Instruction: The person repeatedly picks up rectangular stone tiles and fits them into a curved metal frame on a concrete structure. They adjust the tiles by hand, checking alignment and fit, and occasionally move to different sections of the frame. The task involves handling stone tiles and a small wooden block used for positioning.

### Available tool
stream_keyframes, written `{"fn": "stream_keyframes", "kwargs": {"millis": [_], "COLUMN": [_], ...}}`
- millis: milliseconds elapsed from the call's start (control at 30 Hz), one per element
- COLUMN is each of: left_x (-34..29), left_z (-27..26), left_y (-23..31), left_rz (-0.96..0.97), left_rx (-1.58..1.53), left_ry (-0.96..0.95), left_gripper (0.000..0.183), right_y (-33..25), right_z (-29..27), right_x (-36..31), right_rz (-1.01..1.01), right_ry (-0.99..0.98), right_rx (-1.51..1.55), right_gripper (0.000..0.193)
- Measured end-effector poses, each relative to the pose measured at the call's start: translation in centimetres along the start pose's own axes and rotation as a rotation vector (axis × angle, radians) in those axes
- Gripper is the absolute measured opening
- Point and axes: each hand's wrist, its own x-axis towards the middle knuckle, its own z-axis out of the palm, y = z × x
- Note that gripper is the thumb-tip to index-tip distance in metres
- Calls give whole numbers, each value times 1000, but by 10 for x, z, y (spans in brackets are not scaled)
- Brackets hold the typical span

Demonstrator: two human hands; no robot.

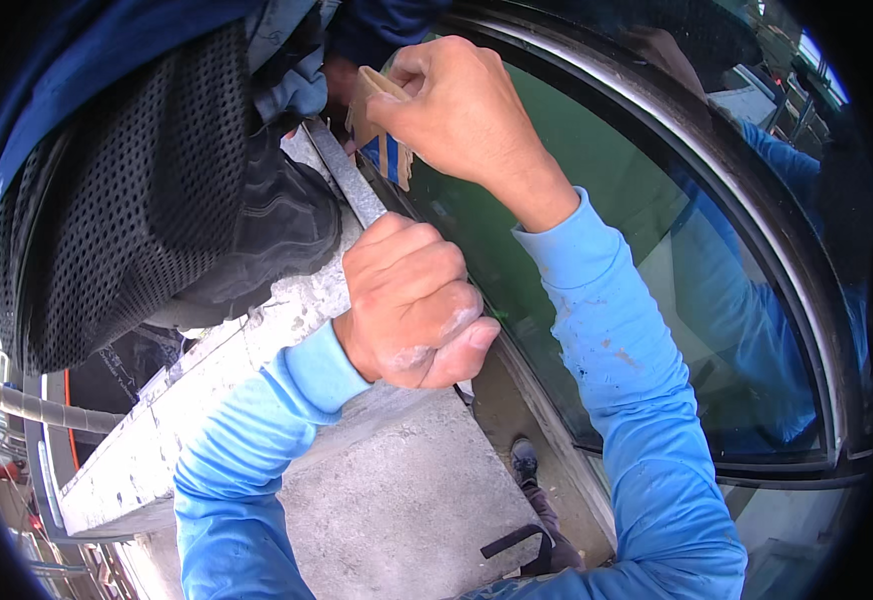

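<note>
My left hand (412,300) is closed in a fist around the near end of a flat grey metal strip (345,172). The strip runs up and away to the left, along the concrete ledge. Beyond it, my right hand (472,115) pinches a folded piece of brown cardboard (365,105) between thumb and fingers. A torn edge with blue and brown stripes (389,160) hangs below the cardboard, near the window. Part of another person's hand (340,80) shows just left of the cardboard; its fingers are mostly hidden.
Another person in dark blue clothing with black mesh (147,190) crowds the left, a black shoe (292,220) on the pale concrete ledge (207,400). On the right stands a dark-framed glass window (597,220) with reflections. Far below, a shoe (525,458) shows beside the concrete block (397,490).
</note>
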Motion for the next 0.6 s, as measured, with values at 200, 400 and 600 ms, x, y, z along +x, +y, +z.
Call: {"fn": "stream_keyframes", "kwargs": {"millis": [200, 400, 600], "left_x": [15, 17, 16], "left_z": [2, 9, 18], "left_y": [6, 16, 16], "left_rz": [-14, 39, 64], "left_rx": [13, 34, 8], "left_ry": [142, 274, 308], "left_gripper": [17, 20, 17], "right_y": [-53, -72, -91], "right_z": [-1, -8, -12], "right_x": [27, 24, 9], "right_rz": [7, 62, 48], "right_ry": [-339, -393, -417], "right_rx": [-312, -401, -484], "right_gripper": [33, 41, 46]}}
